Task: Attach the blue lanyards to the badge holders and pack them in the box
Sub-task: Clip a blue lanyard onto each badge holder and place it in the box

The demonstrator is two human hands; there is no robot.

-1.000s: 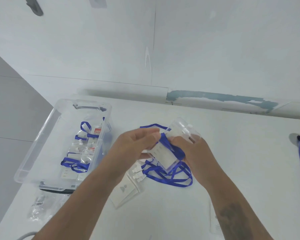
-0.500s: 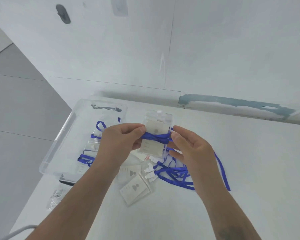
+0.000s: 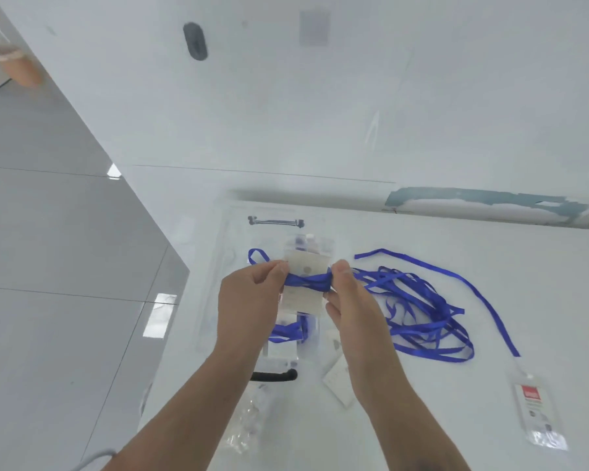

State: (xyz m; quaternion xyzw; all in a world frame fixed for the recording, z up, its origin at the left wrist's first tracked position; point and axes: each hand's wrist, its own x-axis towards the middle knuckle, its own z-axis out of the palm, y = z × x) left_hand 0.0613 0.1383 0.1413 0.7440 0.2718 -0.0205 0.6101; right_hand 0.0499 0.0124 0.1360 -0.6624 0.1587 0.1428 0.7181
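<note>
The lanyard-wrapped badge holder (image 3: 305,280) now hangs over the box (image 3: 225,232), left hand (image 3: 249,300) and right hand (image 3: 349,300) pinching it.

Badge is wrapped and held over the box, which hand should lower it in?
Left, probably. The left hand is on the side of the clear box; the right hand is nearer the loose lanyards. Both pinch the wrapped badge holder.

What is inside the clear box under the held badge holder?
In the clear box, blue lanyard loops and some clear holders show; the badge holder and both hands cover the rest.
</note>
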